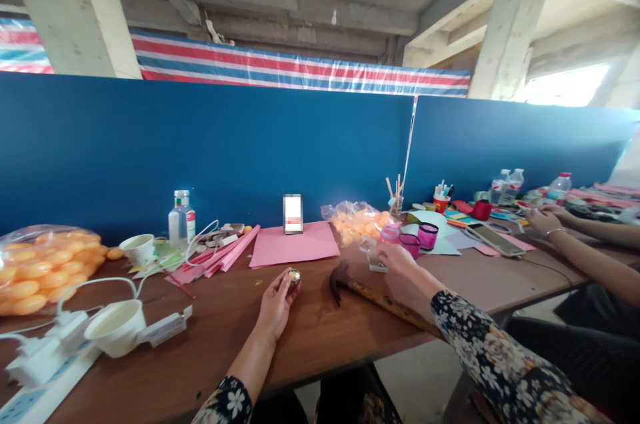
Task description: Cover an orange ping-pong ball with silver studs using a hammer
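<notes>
My left hand (276,304) is closed around a small shiny silver ball (295,277) that shows a yellowish patch, held just above the brown table. My right hand (399,259) reaches forward with its fingertips together at a small clear plastic box (379,267); what they pinch, if anything, is too small to tell. Between my hands lies a claw hammer (385,299), its wooden handle running under my right forearm. Behind the box, a clear bag of orange balls (357,223) and a purple mesh-like cup (428,236) stand close by.
Pink paper (295,245) lies under a propped phone (293,214). At left are a bag of orange balls (45,271), a paper cup (116,327), a power strip (55,381) and cables. A co-worker's hands (545,219) are at far right, near another phone (495,239).
</notes>
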The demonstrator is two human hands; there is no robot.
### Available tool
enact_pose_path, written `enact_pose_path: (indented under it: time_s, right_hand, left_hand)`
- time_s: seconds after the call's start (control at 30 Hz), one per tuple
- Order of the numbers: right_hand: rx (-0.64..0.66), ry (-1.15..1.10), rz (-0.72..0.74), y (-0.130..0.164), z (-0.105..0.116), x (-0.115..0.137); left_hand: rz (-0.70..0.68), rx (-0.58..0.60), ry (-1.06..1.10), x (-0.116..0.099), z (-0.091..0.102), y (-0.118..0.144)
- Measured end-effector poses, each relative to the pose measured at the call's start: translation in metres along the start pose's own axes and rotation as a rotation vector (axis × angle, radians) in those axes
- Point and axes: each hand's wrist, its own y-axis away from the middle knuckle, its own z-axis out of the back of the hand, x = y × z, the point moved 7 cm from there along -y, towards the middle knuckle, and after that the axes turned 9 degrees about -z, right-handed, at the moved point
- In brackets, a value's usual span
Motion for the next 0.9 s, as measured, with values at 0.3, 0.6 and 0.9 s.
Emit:
enact_pose_path:
  time_s: [0.3, 0.6, 0.9]
  right_hand:
    - [-0.047, -0.185, 0.056, 0.006, 0.008, 0.037]
    - [0.011, -0.501, 0.195, 0.021, 0.0, 0.098]
    - [0.159, -0.886, 0.145, 0.04, -0.033, 0.138]
  left_hand:
    - [0.0, 0.017, 0.016, 0.006, 0.005, -0.004]
    - [0.002, 0.04, 0.035, 0.005, 0.001, -0.004]
    - [0.005, 0.037, 0.022, 0.003, -0.001, -0.001]
